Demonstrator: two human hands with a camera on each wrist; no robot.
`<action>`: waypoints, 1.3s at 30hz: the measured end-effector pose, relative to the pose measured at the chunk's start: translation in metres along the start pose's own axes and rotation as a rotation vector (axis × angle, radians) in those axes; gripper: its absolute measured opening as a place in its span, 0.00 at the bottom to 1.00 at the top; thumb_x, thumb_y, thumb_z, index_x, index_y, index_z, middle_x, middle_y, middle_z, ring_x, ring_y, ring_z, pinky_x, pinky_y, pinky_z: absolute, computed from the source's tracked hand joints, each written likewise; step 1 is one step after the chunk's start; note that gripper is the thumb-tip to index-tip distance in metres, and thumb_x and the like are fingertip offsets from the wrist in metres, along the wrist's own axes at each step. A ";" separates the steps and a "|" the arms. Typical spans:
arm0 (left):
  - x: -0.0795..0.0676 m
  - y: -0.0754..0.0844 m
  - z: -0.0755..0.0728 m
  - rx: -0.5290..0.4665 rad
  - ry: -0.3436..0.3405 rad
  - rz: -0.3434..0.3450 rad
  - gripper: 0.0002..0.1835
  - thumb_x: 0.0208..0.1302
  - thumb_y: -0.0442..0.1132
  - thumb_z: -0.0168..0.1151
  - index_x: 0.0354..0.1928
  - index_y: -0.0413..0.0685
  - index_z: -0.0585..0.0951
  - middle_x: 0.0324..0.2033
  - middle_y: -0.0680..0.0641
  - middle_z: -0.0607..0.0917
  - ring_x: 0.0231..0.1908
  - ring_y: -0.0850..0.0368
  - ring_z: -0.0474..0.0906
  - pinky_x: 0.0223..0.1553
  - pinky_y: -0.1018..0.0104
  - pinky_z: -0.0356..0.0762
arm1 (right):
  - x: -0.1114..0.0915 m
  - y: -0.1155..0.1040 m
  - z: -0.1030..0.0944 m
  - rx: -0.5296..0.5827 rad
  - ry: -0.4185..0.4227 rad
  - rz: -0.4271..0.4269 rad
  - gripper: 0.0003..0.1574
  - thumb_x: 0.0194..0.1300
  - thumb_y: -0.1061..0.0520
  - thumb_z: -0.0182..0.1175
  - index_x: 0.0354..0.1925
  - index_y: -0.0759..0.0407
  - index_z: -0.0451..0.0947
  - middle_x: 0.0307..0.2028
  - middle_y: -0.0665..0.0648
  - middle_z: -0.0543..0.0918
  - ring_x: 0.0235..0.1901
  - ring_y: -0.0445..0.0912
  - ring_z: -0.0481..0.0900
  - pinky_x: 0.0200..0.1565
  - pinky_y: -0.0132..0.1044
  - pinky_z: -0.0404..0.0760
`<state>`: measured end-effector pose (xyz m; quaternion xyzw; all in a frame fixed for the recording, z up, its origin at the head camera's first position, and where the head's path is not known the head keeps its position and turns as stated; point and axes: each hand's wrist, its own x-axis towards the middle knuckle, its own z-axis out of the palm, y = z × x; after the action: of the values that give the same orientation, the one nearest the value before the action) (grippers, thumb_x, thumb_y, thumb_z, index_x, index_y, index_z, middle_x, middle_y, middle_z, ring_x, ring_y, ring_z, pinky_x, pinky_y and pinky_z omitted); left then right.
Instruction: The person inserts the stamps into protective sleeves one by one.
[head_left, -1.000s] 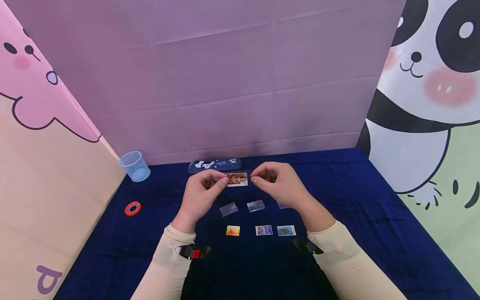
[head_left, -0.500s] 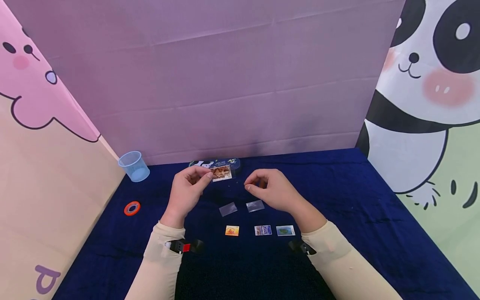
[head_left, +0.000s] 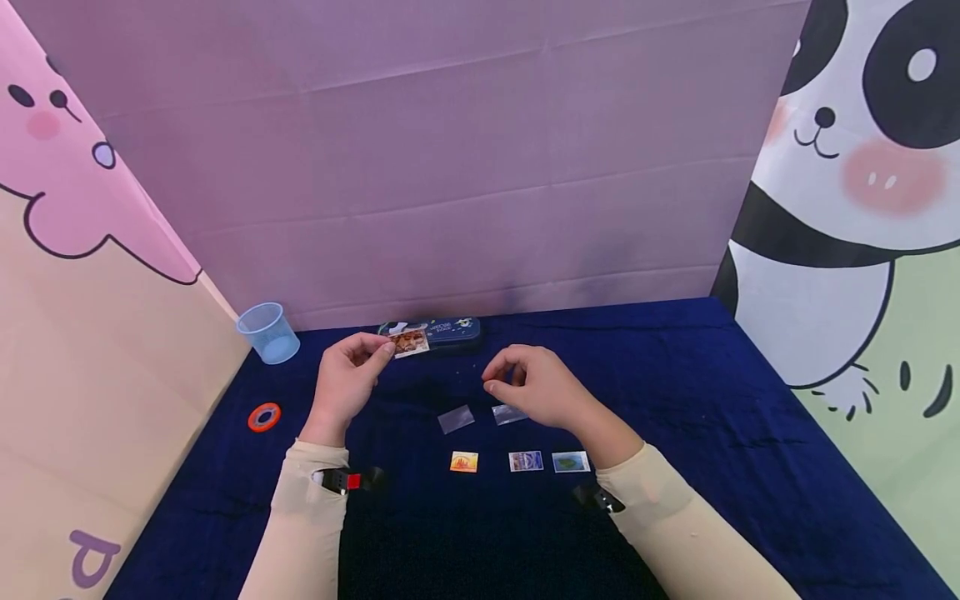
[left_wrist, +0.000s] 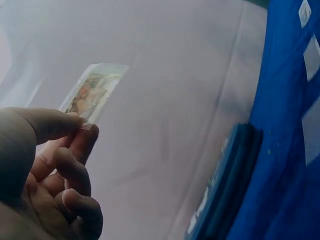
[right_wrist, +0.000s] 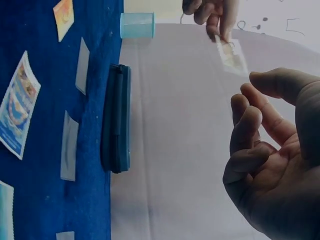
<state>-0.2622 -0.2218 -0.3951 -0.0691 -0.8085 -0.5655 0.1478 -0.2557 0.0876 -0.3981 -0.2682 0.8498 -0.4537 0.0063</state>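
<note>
Brown-printed stamp (head_left: 411,342), with a clear margin, sits pinched between thumb and finger of the left hand (head_left: 343,382), raised off the blue cloth (head_left: 697,392) in front of the blue case (head_left: 457,331). Well apart, the right hand (head_left: 542,387) curls loosely, its thumb and forefinger tips slightly parted, near a clear rectangle (head_left: 507,414), while three other stamps (head_left: 527,461) lie closer to the person

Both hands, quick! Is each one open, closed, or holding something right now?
Left hand: closed, pinching a small brown picture card.
Right hand: open, fingers loosely curled, with nothing visible in its grip.
</note>
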 end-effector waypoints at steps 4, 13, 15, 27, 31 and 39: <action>0.002 -0.014 -0.004 0.067 -0.008 -0.070 0.12 0.75 0.42 0.66 0.51 0.41 0.87 0.41 0.41 0.85 0.33 0.53 0.74 0.33 0.67 0.76 | 0.000 0.004 0.008 -0.002 -0.032 0.007 0.04 0.72 0.55 0.69 0.44 0.46 0.85 0.39 0.47 0.83 0.28 0.49 0.78 0.28 0.39 0.76; 0.009 -0.052 -0.010 0.127 0.011 -0.154 0.12 0.76 0.43 0.65 0.51 0.42 0.86 0.42 0.41 0.85 0.44 0.48 0.75 0.47 0.57 0.73 | 0.000 0.008 0.025 -0.027 -0.109 0.045 0.08 0.70 0.56 0.71 0.47 0.50 0.84 0.42 0.50 0.81 0.30 0.50 0.79 0.31 0.40 0.78; 0.009 -0.059 -0.012 0.127 0.013 -0.187 0.12 0.76 0.43 0.65 0.51 0.42 0.86 0.43 0.41 0.85 0.45 0.48 0.75 0.49 0.56 0.73 | 0.000 0.008 0.028 -0.029 -0.122 0.053 0.09 0.69 0.56 0.71 0.47 0.51 0.84 0.42 0.51 0.81 0.31 0.50 0.79 0.32 0.39 0.77; 0.009 -0.097 -0.020 0.155 -0.054 -0.297 0.15 0.75 0.46 0.67 0.51 0.42 0.88 0.44 0.43 0.87 0.44 0.49 0.77 0.47 0.57 0.73 | -0.001 0.016 0.053 -0.140 -0.249 0.079 0.13 0.68 0.53 0.72 0.50 0.49 0.85 0.40 0.45 0.83 0.32 0.41 0.79 0.38 0.40 0.79; 0.009 -0.107 -0.021 0.185 -0.098 -0.322 0.14 0.74 0.46 0.68 0.50 0.43 0.88 0.43 0.44 0.88 0.44 0.49 0.79 0.48 0.57 0.73 | 0.000 0.018 0.061 -0.189 -0.283 0.105 0.14 0.67 0.53 0.73 0.49 0.51 0.85 0.40 0.46 0.83 0.36 0.41 0.79 0.43 0.43 0.79; 0.006 -0.115 -0.027 0.220 -0.175 -0.359 0.13 0.73 0.44 0.68 0.51 0.44 0.88 0.46 0.43 0.88 0.44 0.47 0.79 0.50 0.54 0.72 | -0.002 0.018 0.073 -0.269 -0.354 0.191 0.12 0.64 0.52 0.75 0.46 0.49 0.86 0.39 0.45 0.82 0.39 0.41 0.78 0.46 0.44 0.79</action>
<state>-0.2959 -0.2876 -0.4878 0.0435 -0.8745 -0.4827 -0.0191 -0.2438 0.0407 -0.4553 -0.2606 0.9098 -0.2795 0.1620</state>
